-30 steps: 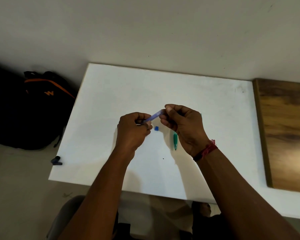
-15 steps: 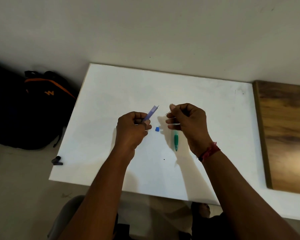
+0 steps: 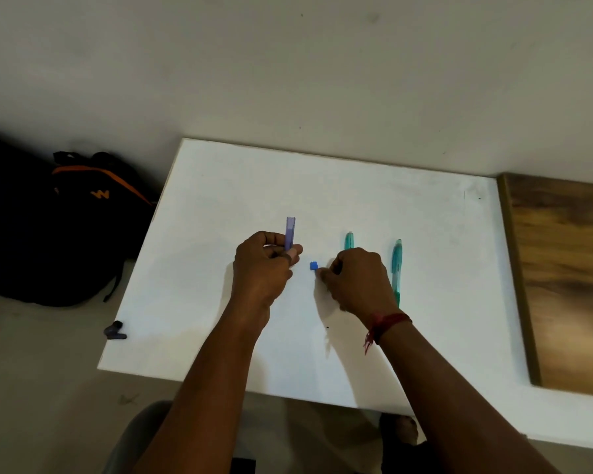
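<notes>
My left hand (image 3: 262, 268) grips a translucent purple tube (image 3: 290, 232) and holds it upright above the white table (image 3: 220, 285). A small blue cap (image 3: 313, 266) lies on the table between my hands. My right hand (image 3: 355, 278) rests low on the table with its fingers curled, and its fingertips are right beside the cap. Whether they pinch the cap or anything else is not visible. One green pen (image 3: 349, 240) pokes out from behind my right hand. A second green pen (image 3: 396, 268) lies just right of that hand.
A black backpack (image 3: 65, 227) with orange trim sits on the floor to the left of the table. A small dark object (image 3: 115, 331) lies on the floor by the table's left edge. A wooden surface (image 3: 569, 285) adjoins the table on the right. The wall runs behind.
My hands have parted. The left turned the purple tube upright. The right dropped to the table beside the blue cap, and a second green pen now shows.
</notes>
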